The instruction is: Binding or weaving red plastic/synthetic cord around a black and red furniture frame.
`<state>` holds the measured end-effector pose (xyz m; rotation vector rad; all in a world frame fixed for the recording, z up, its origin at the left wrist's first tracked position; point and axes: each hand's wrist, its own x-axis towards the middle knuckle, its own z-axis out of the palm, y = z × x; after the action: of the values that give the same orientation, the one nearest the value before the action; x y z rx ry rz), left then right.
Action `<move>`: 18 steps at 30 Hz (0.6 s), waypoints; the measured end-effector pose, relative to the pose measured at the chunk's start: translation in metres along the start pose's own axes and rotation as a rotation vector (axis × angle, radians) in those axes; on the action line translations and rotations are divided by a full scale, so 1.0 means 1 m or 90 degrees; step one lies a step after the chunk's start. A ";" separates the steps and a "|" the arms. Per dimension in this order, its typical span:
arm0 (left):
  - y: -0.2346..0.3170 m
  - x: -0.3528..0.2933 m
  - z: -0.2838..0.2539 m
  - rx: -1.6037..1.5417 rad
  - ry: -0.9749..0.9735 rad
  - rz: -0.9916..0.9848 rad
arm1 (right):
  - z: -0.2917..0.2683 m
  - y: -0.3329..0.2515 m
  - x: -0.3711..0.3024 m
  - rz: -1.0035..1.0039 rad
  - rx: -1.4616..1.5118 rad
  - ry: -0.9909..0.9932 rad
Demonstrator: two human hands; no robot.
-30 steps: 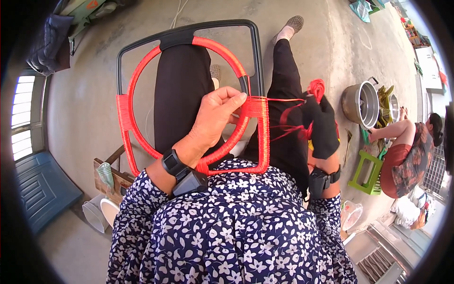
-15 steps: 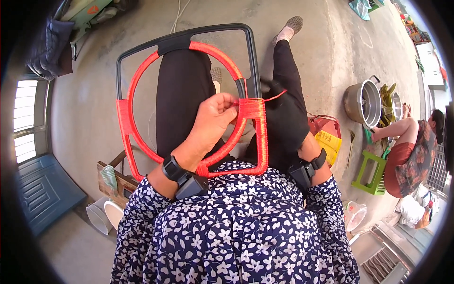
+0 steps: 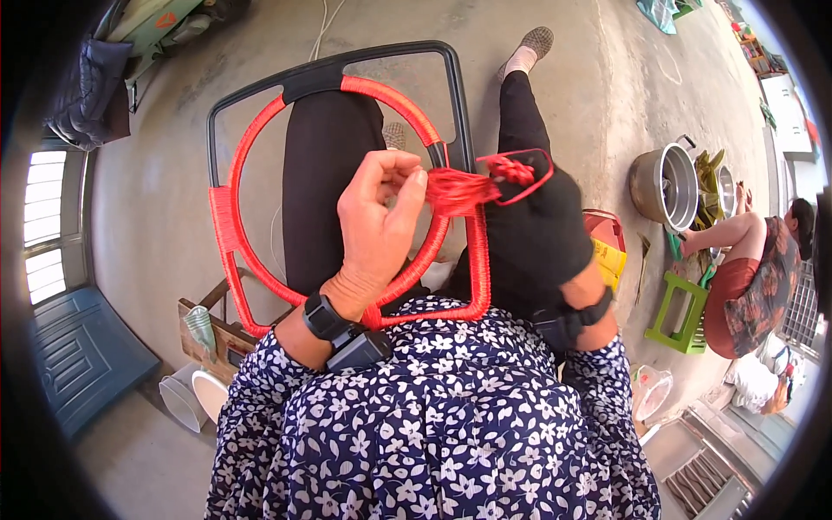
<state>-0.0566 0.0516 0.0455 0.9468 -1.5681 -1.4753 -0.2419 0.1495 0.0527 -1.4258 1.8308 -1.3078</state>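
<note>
A black frame with a ring inside it rests across my lap, its ring and lower parts wound tightly with red cord. Over its right side hangs a loose bundle of red cord, with a loop trailing to the right. My left hand is bare, its thumb and fingertips pinched at the bundle's left end. On my right hand is a black glove; it is closed at the bundle's right end. The dark glove partly blends into the dark trousers, so its fingers show poorly.
At the right, a person sits near a green stool and a large metal pot. A red and yellow bag lies beyond my right wrist. A wooden stool and a pale bin stand left.
The bundle of red cord has come into view between my hands, over the frame's right side. My right hand has shifted up and right; my left hand has moved slightly left.
</note>
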 end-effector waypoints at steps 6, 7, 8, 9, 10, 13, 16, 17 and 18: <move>-0.011 0.004 -0.001 -0.150 -0.137 -0.277 | -0.108 0.125 -0.026 0.212 -0.008 0.194; -0.011 0.003 -0.001 -0.174 -0.132 -0.285 | -0.128 0.140 -0.034 0.258 -0.528 0.132; -0.011 0.003 -0.001 -0.194 -0.130 -0.301 | -0.132 0.159 -0.033 0.115 -0.280 0.197; -0.010 0.004 -0.001 -0.220 -0.130 -0.308 | -0.138 0.170 -0.037 0.107 -0.043 0.246; -0.010 0.004 0.000 -0.218 -0.131 -0.321 | -0.138 0.177 -0.038 0.085 0.193 0.300; -0.010 0.006 0.000 -0.226 -0.134 -0.332 | -0.116 0.167 -0.037 0.197 0.525 0.300; -0.012 0.007 0.000 -0.224 -0.137 -0.336 | -0.070 0.124 -0.025 0.305 0.632 0.075; -0.012 0.007 0.000 -0.223 -0.137 -0.334 | -0.054 0.107 -0.020 0.332 0.625 -0.023; -0.013 0.007 0.000 -0.222 -0.138 -0.333 | -0.043 0.089 -0.017 0.321 0.490 -0.063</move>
<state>-0.0596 0.0449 0.0330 1.0599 -1.1886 -2.1963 -0.3123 0.1821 -0.0102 -0.5625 1.2665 -1.4013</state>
